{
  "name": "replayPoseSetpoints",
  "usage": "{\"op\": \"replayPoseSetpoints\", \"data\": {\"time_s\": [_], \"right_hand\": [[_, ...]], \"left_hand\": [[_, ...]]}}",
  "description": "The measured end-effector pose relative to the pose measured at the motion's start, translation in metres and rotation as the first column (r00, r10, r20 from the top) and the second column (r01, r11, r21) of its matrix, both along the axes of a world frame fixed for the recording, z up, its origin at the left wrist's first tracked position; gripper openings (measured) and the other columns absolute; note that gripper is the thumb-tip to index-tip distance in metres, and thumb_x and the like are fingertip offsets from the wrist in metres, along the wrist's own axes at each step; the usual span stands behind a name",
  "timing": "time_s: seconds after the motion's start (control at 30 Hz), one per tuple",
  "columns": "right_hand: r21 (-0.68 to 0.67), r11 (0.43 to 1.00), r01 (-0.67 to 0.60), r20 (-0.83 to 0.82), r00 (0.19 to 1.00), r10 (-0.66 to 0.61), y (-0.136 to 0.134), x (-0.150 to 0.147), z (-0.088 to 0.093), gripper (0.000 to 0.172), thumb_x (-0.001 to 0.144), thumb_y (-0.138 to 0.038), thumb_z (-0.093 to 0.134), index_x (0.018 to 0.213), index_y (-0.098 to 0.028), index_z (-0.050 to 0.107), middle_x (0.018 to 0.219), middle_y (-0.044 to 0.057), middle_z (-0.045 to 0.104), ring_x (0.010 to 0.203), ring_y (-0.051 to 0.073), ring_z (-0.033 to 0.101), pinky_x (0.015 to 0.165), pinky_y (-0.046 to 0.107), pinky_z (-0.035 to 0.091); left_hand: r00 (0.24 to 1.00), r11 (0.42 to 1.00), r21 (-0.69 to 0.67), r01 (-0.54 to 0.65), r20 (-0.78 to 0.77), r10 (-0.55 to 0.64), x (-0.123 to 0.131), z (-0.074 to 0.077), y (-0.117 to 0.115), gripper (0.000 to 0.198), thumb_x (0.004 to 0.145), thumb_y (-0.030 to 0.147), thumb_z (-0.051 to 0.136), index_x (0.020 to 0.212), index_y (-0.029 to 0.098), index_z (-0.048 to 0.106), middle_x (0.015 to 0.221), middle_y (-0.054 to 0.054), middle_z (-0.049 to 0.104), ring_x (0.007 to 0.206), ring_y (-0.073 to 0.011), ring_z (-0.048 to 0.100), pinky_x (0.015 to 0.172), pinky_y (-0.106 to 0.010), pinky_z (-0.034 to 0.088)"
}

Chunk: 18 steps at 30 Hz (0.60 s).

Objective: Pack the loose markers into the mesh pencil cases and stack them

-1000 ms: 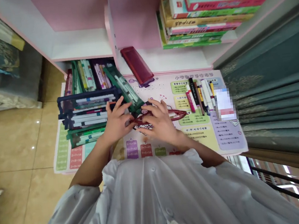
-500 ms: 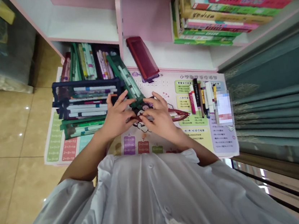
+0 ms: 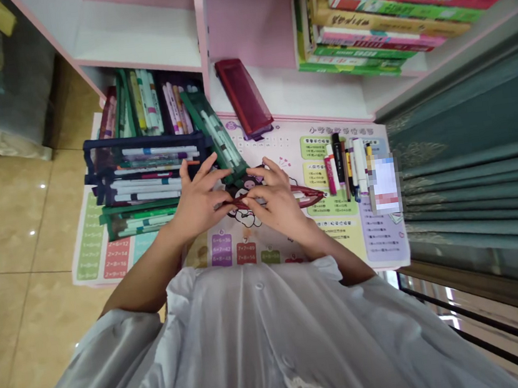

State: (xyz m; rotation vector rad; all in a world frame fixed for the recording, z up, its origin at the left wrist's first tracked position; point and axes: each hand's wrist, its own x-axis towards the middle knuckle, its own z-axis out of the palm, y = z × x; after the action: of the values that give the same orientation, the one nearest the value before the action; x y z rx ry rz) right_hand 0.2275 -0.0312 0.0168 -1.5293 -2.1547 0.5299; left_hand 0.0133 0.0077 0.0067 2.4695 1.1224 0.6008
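Slanted green pouch [image 3: 218,137] beside left hand [image 3: 199,200]

I have a slim dark red pouch [image 3: 318,196], pale pens [image 3: 297,195] showing inside, lying parallel to the counter's [image 3: 392,256] front edge.

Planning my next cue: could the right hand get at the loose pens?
Probably yes: the loose pens lie largely uncovered to its right, though the right hand is busy pinching the nearer red pouch.

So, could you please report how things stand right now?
Left hand, right hand: both pinching red pouch. Pens showing inside. Green pouch close beyond hands.
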Motion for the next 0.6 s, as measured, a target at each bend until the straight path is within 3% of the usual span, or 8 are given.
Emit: {"op": "replayPoseSetpoints", "data": {"time_s": [0.6], "right_hand": [[0.031, 0.999, 0.044, -0.004, 0.999, -0.044, 0.0002, 0.0045, 0.0008, 0.021, 0.089, -0.026, 0.059, 0.07, -0.022, 0.068, 0.135, 0.008, 0.062, 0.146, 0.04, 0.034, 0.112, 0.07, 0.032]], "left_hand": [[1.0, 0.999, 0.051, 0.004, 0.003, -0.005, -0.0028, -0.0023, 0.0006, 0.019, 0.087, 0.039, 0.072, 0.074, 0.026, 0.075, 0.134, -0.003, 0.065, 0.149, -0.0375, 0.033, 0.119, -0.071, 0.001]]}}
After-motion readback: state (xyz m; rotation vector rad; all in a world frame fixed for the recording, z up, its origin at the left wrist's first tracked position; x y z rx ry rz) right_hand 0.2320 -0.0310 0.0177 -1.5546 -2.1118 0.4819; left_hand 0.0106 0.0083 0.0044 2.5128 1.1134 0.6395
